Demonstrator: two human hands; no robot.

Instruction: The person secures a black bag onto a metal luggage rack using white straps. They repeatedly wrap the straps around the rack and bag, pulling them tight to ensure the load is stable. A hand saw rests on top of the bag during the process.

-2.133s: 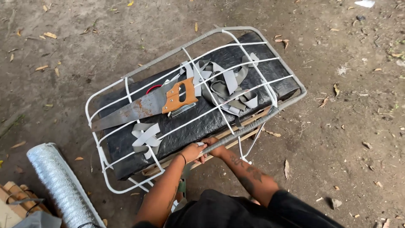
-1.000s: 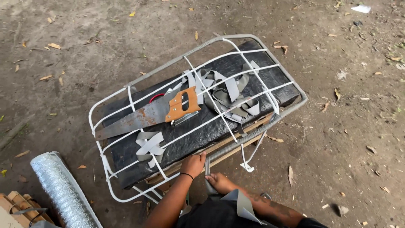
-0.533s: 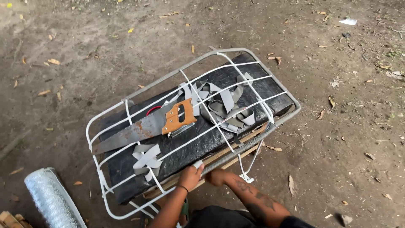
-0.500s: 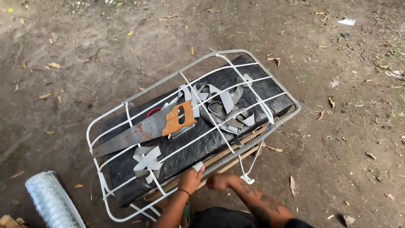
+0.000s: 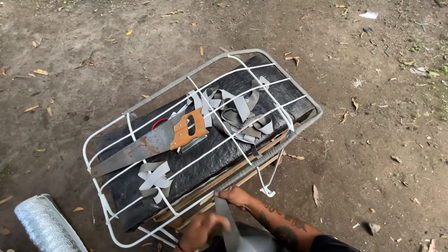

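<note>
Two hands work at the near edge of the white wire rack (image 5: 140, 109), bare dirt all around. Left hand (image 5: 199, 231) pinches a flat grey strap (image 5: 229, 228); right hand (image 5: 234, 196) seems closed on the wrapped rail. Rusty saw (image 5: 149, 142) lies mid-rack.

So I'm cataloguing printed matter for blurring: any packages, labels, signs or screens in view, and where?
None that I can make out.
Nearest candidate: a small white scrap on the dirt at top right, flat, too small to tell.
The silver roll at bottom left shows no label.
</note>
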